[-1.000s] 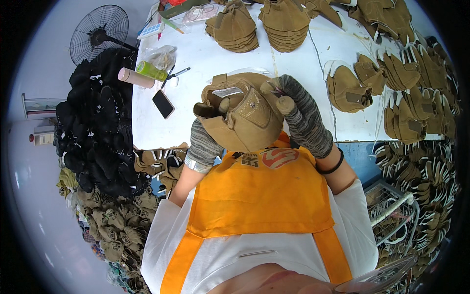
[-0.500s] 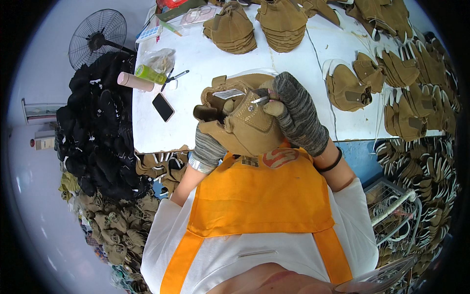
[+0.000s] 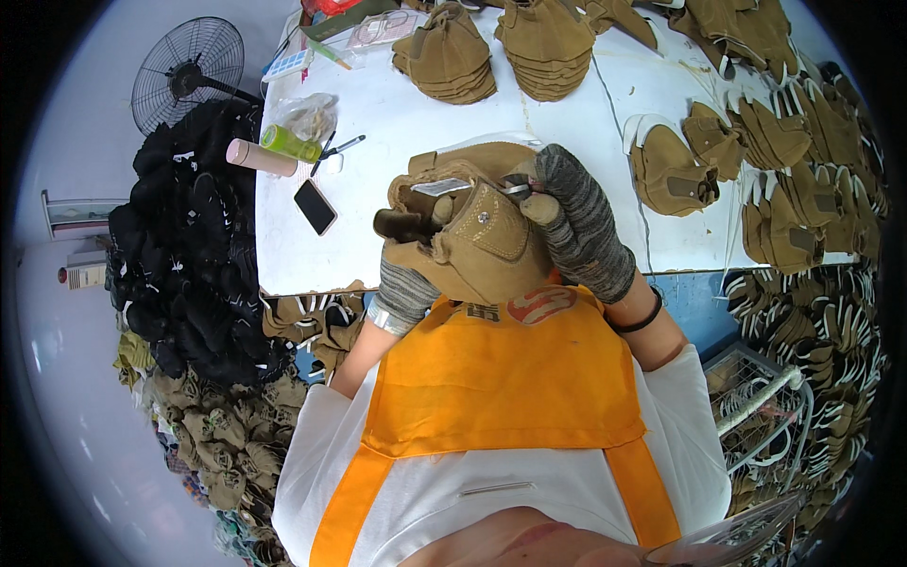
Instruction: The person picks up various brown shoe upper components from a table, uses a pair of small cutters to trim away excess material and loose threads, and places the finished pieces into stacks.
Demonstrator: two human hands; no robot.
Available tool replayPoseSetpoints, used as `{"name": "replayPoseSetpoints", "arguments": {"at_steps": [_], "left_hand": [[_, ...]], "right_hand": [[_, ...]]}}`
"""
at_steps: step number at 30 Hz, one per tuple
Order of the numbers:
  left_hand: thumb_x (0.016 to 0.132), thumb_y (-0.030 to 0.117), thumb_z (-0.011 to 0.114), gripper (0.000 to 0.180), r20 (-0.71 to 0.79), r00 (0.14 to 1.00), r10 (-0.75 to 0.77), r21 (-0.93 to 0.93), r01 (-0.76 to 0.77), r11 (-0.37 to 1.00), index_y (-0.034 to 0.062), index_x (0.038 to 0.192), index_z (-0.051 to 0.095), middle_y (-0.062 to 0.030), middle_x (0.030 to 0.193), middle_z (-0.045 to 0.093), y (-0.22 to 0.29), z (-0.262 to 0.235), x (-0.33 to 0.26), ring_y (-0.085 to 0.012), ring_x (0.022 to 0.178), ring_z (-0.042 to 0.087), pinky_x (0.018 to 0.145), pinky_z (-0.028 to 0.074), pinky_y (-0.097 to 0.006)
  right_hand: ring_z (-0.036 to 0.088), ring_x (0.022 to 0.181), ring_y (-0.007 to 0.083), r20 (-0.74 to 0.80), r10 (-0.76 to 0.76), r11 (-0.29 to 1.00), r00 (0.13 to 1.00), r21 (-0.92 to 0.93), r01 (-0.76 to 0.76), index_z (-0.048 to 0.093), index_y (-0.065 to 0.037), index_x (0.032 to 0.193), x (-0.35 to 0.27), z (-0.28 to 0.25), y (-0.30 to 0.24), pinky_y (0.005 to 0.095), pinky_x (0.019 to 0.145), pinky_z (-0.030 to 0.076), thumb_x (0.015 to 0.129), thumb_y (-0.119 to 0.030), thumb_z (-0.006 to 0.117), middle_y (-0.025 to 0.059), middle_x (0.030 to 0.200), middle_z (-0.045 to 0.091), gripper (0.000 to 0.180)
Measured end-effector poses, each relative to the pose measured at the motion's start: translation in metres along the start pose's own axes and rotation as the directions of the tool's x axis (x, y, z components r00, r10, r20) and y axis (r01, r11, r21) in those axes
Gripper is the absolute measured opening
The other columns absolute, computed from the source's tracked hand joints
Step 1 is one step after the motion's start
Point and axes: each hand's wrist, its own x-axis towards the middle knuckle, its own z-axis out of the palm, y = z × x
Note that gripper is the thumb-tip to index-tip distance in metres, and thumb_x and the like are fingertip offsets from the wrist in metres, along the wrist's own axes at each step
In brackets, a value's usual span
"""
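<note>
Both gloved hands grip a tan suede shoe upper [image 3: 482,246] held up close to the person's chest, above the near edge of the white table [image 3: 397,132]. The left hand [image 3: 408,253] closes around its left side, fingers tucked inside the opening. The right hand [image 3: 576,222] clasps the right side and pinches a small metal blade [image 3: 515,189] against the upper's top edge. On the table to the left lie a black phone [image 3: 315,206] and a green bottle [image 3: 290,144]; stacks of tan uppers [image 3: 543,42] sit at the far side.
</note>
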Motion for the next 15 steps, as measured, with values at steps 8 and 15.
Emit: {"name": "replayPoseSetpoints", "arguments": {"at_steps": [8,15], "left_hand": [[0.096,0.034,0.045,0.043,-0.105,0.98,0.166,-0.17,-0.183,0.968,0.0048,0.127,0.044,-0.0175,0.121,0.054,0.003,-0.083,-0.018,-0.0241,0.101,0.06,0.088,0.052,-0.037],[0.095,0.032,0.049,0.039,0.018,0.962,0.273,-0.15,-0.267,0.952,0.003,0.122,0.049,-0.0147,0.112,0.059,0.022,-0.063,0.005,-0.0196,0.087,0.064,0.074,0.055,-0.033]], "right_hand": [[0.056,0.097,0.0143,-0.126,0.217,0.95,0.968,0.256,-0.18,0.055,-0.002,0.113,-0.009,-0.004,0.003,0.0287,0.089,0.045,0.094,-0.023,0.057,0.0061,0.106,0.062,0.028],[0.045,0.068,0.0039,-0.344,0.211,0.957,0.915,0.263,-0.122,0.057,-0.004,0.113,-0.004,-0.008,-0.009,0.0179,0.059,0.036,0.093,-0.038,0.055,-0.0016,0.092,0.06,0.04]]}}
